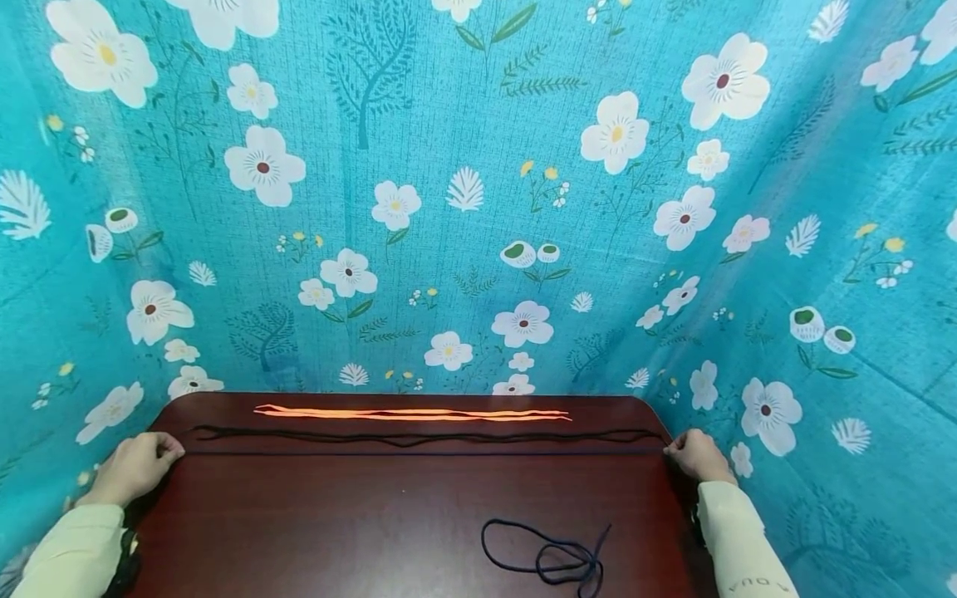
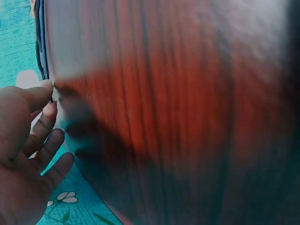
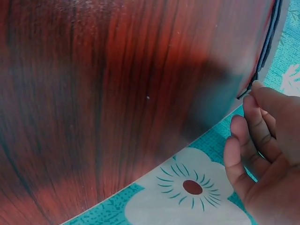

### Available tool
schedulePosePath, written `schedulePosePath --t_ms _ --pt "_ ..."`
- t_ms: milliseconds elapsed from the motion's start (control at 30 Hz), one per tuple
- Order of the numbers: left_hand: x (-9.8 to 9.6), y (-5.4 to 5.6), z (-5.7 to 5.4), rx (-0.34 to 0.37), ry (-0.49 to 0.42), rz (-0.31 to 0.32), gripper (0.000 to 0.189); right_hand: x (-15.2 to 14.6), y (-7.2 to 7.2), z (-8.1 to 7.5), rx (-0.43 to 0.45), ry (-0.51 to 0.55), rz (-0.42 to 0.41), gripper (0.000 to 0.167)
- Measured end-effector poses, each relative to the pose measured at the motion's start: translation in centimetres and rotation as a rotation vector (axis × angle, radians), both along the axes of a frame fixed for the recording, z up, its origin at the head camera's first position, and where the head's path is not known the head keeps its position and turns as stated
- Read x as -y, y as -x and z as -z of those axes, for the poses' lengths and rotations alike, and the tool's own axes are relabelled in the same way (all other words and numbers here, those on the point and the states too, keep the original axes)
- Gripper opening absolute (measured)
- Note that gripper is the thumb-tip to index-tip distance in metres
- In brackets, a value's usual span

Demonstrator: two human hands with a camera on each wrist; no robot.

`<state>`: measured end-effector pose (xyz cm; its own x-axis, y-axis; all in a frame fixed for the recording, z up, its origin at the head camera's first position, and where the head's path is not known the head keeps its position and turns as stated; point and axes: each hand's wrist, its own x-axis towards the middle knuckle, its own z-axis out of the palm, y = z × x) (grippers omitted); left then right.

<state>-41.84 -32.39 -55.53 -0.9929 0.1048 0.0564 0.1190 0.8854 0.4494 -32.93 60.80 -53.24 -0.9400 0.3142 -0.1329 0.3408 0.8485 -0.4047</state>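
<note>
A long, thin dark cord (image 1: 419,453) is stretched straight from side to side across the table. My left hand (image 1: 138,467) pinches its left end between thumb and index finger at the table's left edge. At the right edge, my right hand (image 1: 700,456) pinches the opposite end the same way. Both wrist views show the other fingers spread apart from the cord (image 3: 241,96). Just behind it lies a black cord (image 1: 449,437), doubled and roughly parallel. Farther back, a doubled orange cord (image 1: 411,414) runs nearly straight.
Toward the front right of the dark red wooden table (image 1: 336,515) lies a loosely looped dark blue cord (image 1: 591,568). A turquoise flowered cloth (image 1: 449,274) hangs around the table's back and sides.
</note>
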Motion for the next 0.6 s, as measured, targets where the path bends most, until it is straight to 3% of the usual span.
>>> schedulePosePath --t_ms 200,467,600 --pt "-0.4 0.0 0.2 -0.034 -0.010 -0.012 0.013 -0.5 0.1 1.0 0.008 0.020 0.012 0.034" --pt "-0.2 0.4 0.0 0.052 -0.007 -0.045 0.013 -0.6 0.5 1.5 -0.014 0.051 0.015 0.034" --pt "-0.1 0.6 0.0 0.062 -0.015 -0.044 0.014 -0.7 0.6 1.5 -0.021 0.050 0.033 0.033"
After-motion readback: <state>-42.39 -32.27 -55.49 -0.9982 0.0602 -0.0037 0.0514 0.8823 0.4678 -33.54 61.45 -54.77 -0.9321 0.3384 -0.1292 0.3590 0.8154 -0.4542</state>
